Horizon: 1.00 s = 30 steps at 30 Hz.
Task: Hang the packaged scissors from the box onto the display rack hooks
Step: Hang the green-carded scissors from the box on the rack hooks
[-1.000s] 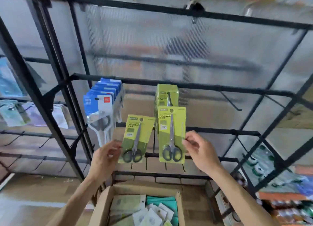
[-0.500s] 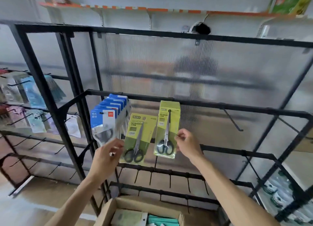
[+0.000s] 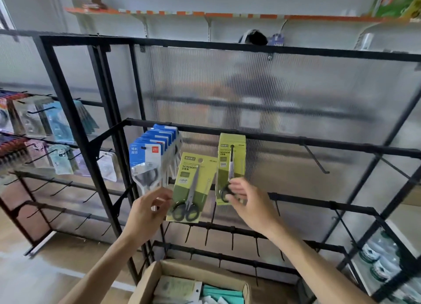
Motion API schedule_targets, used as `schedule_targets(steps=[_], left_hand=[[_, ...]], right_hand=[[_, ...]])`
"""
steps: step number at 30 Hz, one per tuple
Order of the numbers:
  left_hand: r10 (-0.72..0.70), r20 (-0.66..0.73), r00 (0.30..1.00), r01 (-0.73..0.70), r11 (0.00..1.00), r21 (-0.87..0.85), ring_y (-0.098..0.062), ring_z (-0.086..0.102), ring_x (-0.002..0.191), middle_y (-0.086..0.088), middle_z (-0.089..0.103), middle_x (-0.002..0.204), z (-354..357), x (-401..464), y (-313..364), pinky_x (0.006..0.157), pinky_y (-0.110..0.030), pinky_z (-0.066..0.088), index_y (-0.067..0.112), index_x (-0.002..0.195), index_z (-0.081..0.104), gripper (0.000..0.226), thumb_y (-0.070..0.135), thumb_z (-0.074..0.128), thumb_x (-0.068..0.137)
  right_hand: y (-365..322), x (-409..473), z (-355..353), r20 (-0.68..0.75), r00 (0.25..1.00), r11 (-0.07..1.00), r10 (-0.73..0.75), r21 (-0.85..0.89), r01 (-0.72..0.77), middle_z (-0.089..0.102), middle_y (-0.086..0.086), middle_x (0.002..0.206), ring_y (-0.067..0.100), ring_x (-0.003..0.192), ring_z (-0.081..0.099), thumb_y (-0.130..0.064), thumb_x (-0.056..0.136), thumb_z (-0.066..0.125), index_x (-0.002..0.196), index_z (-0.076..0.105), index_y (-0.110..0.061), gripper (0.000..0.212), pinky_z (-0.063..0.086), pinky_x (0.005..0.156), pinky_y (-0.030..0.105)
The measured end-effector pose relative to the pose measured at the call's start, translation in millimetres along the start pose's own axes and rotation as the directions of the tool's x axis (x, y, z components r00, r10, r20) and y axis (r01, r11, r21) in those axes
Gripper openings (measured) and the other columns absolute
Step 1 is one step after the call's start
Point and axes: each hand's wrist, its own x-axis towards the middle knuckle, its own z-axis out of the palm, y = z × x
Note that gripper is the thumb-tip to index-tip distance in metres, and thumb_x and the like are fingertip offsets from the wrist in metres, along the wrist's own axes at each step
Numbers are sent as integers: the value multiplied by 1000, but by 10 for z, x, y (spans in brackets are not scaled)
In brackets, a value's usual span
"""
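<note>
Rack frame (image 3: 273, 136) matt black metal, backed by ribbed translucent plastic panel (image 3: 296, 94); below the frame, box (image 3: 145, 287) plain brown cardboard; scissors pack (image 3: 193, 185) matt green card, glossy blister, shiny steel blades.

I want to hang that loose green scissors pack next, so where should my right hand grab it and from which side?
Pinch the scissors pack by its right edge near the top, coming in from the right. The left hand already holds the lower left edge, the scissors lie down the middle, and the hang hole at the top must stay uncovered for the hook. The right hand is right beside it.
</note>
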Motion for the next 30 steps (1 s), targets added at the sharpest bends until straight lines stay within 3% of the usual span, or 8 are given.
schedule_targets(steps=[3, 8, 14, 20, 27, 30], left_hand=[[32, 62, 998, -30, 999, -39, -2, 70, 77, 22, 69, 84, 80, 21, 160, 67, -18, 57, 33, 86, 64, 35, -1, 67, 89], [56, 148, 987, -39, 993, -113, -10, 71, 80, 13, 69, 86, 249, 29, 202, 71, -37, 62, 18, 98, 67, 17, 3, 65, 92], [71, 202, 977, -40, 987, -155, -13, 72, 80, 11, 71, 88, 402, 48, 322, 70, -36, 62, 15, 100, 67, 18, -1, 65, 91], [138, 222, 965, -134, 990, -34, 5, 67, 95, 16, 69, 104, 436, 106, 374, 85, -21, 58, 23, 116, 66, 26, 18, 70, 90], [225, 264, 938, -290, 927, 239, -6, 57, 121, 12, 57, 136, 312, 238, 456, 103, -30, 48, 28, 141, 50, 49, 35, 62, 94], [242, 276, 930, -321, 902, 290, -8, 56, 123, 11, 53, 142, 270, 275, 492, 104, -24, 41, 30, 145, 46, 53, 32, 62, 95]], right_hand=[[-94, -119, 46, 59, 998, 983, -3, 182, -7, 69, -15, 120, -6, 106, 64, -36, 95, 64, 129, 61, -25, 35, 53, 93, 17], [-57, -259, 81, -80, 992, 917, 94, 396, -55, 76, -11, 97, 11, 92, 73, -31, 95, 66, 109, 75, -21, 19, 61, 82, 41], [-26, -354, -57, -128, 979, 851, 156, 521, -67, 75, -2, 95, 19, 87, 74, -18, 94, 69, 106, 73, -13, 14, 63, 76, 42], [16, -370, -201, -151, 979, 905, 139, 421, -64, 73, 1, 88, 16, 78, 73, -14, 96, 65, 98, 69, -9, 7, 63, 67, 33], [136, -202, -214, -106, 959, 909, 261, 361, -207, 74, -2, 83, 14, 71, 73, -15, 95, 67, 91, 71, -15, 5, 63, 68, 44], [111, -126, -169, -95, 966, 917, 239, 350, -193, 73, 0, 87, 15, 71, 73, -15, 95, 66, 95, 70, -14, 4, 63, 67, 44]])
